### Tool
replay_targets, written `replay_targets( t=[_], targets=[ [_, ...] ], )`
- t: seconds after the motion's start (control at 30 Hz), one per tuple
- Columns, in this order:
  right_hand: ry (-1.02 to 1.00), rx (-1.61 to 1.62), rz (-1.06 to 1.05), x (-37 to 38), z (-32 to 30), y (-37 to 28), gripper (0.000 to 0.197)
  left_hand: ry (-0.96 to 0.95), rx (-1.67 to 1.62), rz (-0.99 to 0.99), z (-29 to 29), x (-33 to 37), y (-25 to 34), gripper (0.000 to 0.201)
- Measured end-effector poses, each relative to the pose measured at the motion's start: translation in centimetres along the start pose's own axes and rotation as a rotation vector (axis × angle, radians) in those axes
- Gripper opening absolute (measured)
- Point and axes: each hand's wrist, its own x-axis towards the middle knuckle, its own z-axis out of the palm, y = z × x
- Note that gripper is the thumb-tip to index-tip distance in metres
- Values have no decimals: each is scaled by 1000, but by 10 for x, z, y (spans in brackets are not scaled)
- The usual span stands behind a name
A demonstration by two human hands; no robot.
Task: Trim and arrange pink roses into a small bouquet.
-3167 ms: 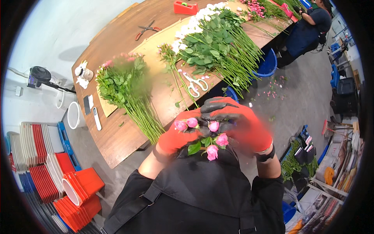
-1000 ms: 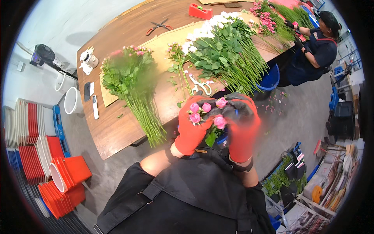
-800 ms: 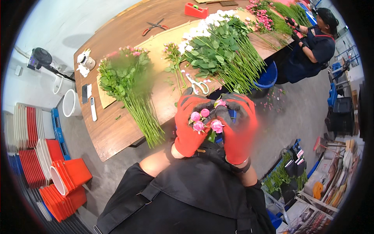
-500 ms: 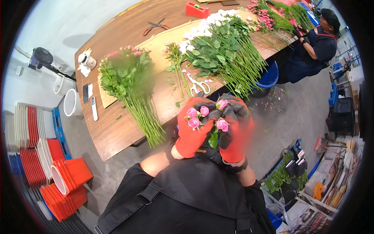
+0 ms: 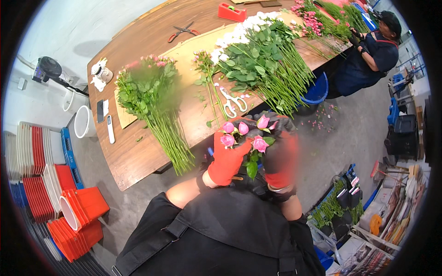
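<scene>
Both my hands wear red gloves with dark palms and fingers, held close together just off the table's front edge. My left hand [image 5: 225, 156] is closed around several small pink roses [image 5: 260, 144], whose blooms stick up between the hands with green leaves [image 5: 252, 168] below. My right hand [image 5: 284, 142] is at the blooms' right side, its fingers pinched at a loose-looking pink petal [image 5: 273, 125]. A blurred patch covers part of this hand. The stems are mostly hidden. White-handled scissors [image 5: 234, 105] lie on the table just beyond my hands.
On the wooden table [image 5: 184, 115] lie a bunch of pink roses [image 5: 156, 110], a large bunch of white roses [image 5: 258, 55], dark scissors [image 5: 183, 32] and a red tape dispenser [image 5: 231, 12]. A blue bucket [image 5: 317, 89] stands beyond. A co-worker [image 5: 375, 50] handles flowers at far right.
My right hand has shifted slightly right and a pink petal now shows at its fingers. The roses have tilted a little, showing more of the front bloom and leaves.
</scene>
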Motion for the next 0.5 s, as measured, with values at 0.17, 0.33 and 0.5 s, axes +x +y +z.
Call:
replay_targets(
  t=[0.17,0.33,0.5],
  targets=[
    [130,25,27,15,-14,-29,41,-63,62,24,-10,11,0,32],
    [-225,-703,-406,30,-30,-75,47,-260,405,308,-14,19,10,29],
    [-379,-1066,-511,37,-29,-105,41,-311,527,317,-18,23,1,33]
  ],
)
